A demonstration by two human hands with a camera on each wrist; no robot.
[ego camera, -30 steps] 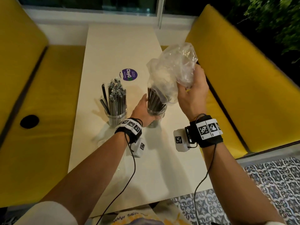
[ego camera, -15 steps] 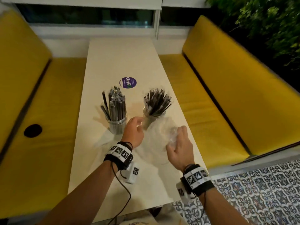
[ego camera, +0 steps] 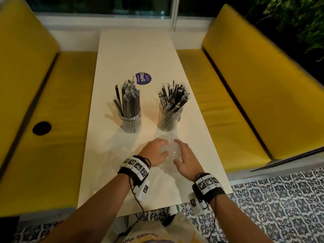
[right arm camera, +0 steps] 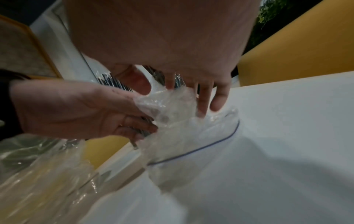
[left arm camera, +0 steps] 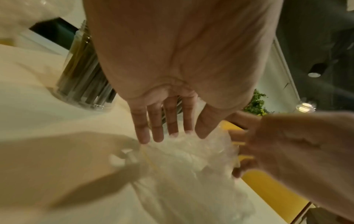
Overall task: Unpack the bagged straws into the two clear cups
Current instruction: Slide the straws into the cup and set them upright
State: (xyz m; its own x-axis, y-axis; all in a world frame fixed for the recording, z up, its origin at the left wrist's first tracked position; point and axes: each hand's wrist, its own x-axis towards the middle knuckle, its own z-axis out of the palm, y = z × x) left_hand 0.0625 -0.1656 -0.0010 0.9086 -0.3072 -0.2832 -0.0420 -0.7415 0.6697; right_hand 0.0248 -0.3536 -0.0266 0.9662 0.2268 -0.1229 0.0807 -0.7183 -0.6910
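Note:
Two clear cups stand mid-table, the left cup (ego camera: 131, 122) and the right cup (ego camera: 168, 122), each packed with dark wrapped straws (ego camera: 173, 97). In front of them lies a crumpled, empty clear bag (ego camera: 170, 151) on the white table (ego camera: 133, 50). My left hand (ego camera: 155, 152) rests its straight fingers on the bag's left side; the left wrist view shows the fingertips (left arm camera: 159, 137) touching the plastic (left arm camera: 191, 166). My right hand (ego camera: 185, 157) presses the bag (right arm camera: 182, 136) from the right, fingers (right arm camera: 203, 103) spread and pointing down.
A second flattened clear bag (right arm camera: 38, 159) lies left of my hands. A purple round sticker (ego camera: 143, 78) sits behind the cups. Yellow benches (ego camera: 245, 102) flank the table; the left one has a black hole (ego camera: 42, 128). Patterned floor tiles (ego camera: 280, 207) lie below right.
The right hand lifted the bag off the right cup's straws and brought it down onto the table near me. The left hand left the cup and now rests on the bag.

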